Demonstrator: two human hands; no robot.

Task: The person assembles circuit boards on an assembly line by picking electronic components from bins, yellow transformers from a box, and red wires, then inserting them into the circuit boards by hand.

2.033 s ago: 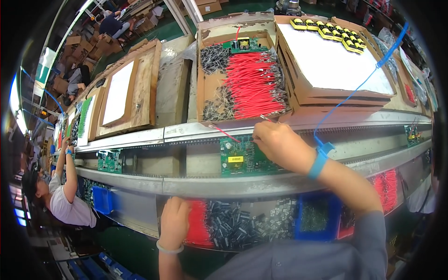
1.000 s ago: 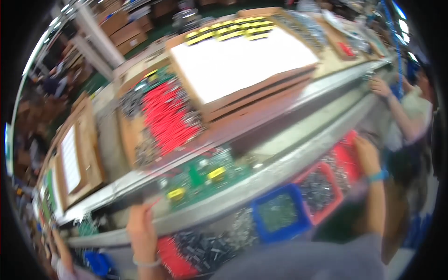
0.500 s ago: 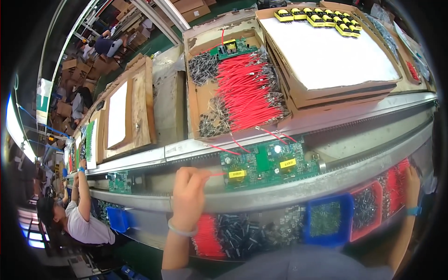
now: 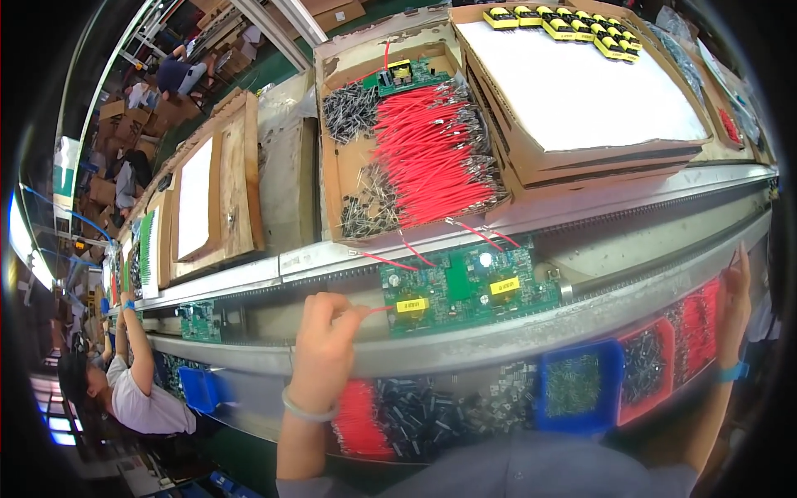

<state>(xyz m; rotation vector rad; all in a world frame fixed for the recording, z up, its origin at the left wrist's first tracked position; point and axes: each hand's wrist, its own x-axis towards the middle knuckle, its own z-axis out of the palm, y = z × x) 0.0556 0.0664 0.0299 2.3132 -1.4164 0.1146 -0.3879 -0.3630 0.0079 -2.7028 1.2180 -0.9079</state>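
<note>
My left hand (image 4: 329,339) pinches a short red wire (image 4: 380,310) at the left edge of a green circuit board (image 4: 454,282). The wire's far end reaches the board beside a yellow-topped transformer (image 4: 412,306); whether it is seated I cannot tell. A second yellow transformer (image 4: 504,286) sits on the board's right half. Several red wires stand up from the board's far edge. At the far right, my right hand (image 4: 735,290) is raised beside a pile of red wires (image 4: 699,322), its fingers pinched together at a thin, dark thing too small to make out.
The board lies in a metal conveyor track (image 4: 664,241), with another board (image 4: 199,322) farther left. Beyond stand a carton (image 4: 336,203) of red wires and leaded parts and a white-topped stack (image 4: 581,100). Nearer me are a blue bin (image 4: 618,386) and loose parts. A co-worker (image 4: 154,398) works at left.
My right hand has lifted away from the red wire pile toward the track's rim. My left hand keeps its pinch on the wire at the board. The whole view has shifted slightly left.
</note>
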